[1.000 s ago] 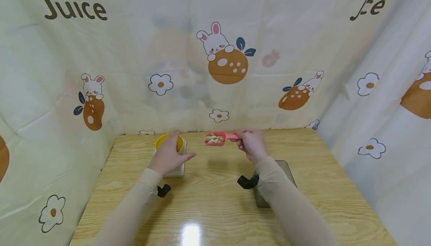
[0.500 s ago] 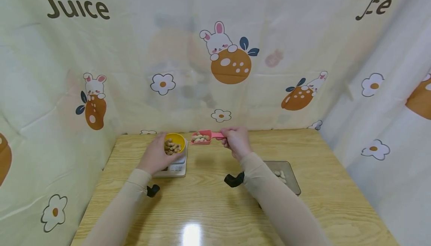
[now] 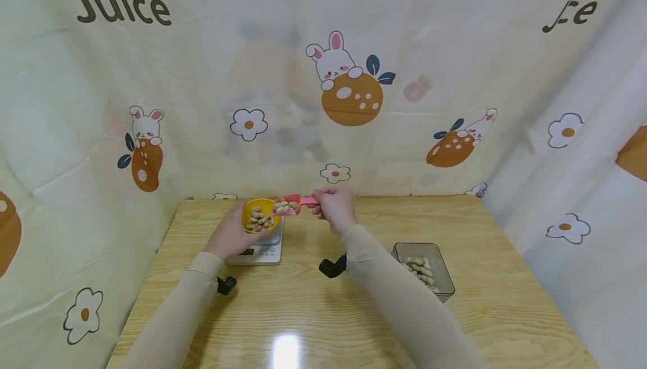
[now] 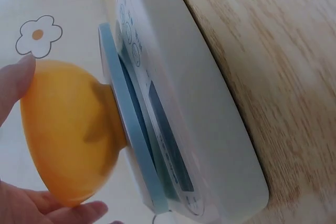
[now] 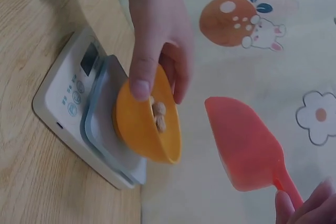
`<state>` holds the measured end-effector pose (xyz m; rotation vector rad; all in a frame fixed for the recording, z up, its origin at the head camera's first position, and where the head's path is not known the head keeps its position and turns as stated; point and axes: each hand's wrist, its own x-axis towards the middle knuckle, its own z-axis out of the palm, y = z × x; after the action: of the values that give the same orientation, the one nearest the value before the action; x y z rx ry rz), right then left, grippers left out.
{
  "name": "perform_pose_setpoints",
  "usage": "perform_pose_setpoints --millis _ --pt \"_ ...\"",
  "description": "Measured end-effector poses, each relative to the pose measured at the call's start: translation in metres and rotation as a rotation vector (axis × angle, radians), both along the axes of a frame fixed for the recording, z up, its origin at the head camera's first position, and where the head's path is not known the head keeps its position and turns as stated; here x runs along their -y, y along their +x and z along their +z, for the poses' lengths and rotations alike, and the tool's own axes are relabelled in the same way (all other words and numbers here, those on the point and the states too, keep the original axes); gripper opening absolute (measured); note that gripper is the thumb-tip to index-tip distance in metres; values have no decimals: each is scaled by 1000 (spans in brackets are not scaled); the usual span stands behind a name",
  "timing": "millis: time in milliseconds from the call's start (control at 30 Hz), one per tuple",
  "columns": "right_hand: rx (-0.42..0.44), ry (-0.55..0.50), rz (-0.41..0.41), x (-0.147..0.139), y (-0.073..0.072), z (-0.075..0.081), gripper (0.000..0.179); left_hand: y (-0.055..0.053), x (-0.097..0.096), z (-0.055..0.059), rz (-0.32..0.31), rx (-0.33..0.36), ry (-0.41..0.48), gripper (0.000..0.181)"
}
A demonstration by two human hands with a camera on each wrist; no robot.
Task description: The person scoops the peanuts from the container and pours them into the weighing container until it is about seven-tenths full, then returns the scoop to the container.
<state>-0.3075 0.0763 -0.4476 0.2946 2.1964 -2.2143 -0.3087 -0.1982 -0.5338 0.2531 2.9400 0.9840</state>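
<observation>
A cream curtain printed with rabbits, oranges, flowers and the word "Juice" (image 3: 123, 8) hangs behind and at both sides of the light wooden tabletop (image 3: 323, 313). Near the back left of the tabletop stands a white digital kitchen scale with a pale blue weighing plate (image 3: 260, 250), and the round yellow plastic bowl (image 3: 260, 218) sits on this plate, as the left wrist view shows from the side (image 4: 68, 135). The bowl holds peanuts in their shells (image 3: 259, 220). The left hand (image 3: 231, 235) grips the bowl, with the thumb on one side of the rim and the other fingers curled on the far side; the right wrist view shows this hold clearly (image 5: 157, 40). The right hand (image 3: 333, 209) pinches the handle of a small pink plastic scoop (image 3: 289, 205), which is also full of peanuts. The scoop hangs just above the right edge of the bowl, tilted a little toward it. From the right wrist view the scoop (image 5: 247, 150) is seen from below, beside the bowl (image 5: 149, 124). Well apart, on the right side of the tabletop, a clear rectangular plastic container (image 3: 423, 270) lies with more peanuts in it. A small black strap piece (image 3: 332, 267) shows at each wrist.
</observation>
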Motion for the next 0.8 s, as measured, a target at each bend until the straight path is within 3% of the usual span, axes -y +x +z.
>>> perform_pose_setpoints --millis 467,800 --pt "-76 285 -13 35 -1 2 19 -2 -2 0 20 40 -1 118" --pt "-179 311 -1 46 1 3 17 0 0 0 18 40 34 113"
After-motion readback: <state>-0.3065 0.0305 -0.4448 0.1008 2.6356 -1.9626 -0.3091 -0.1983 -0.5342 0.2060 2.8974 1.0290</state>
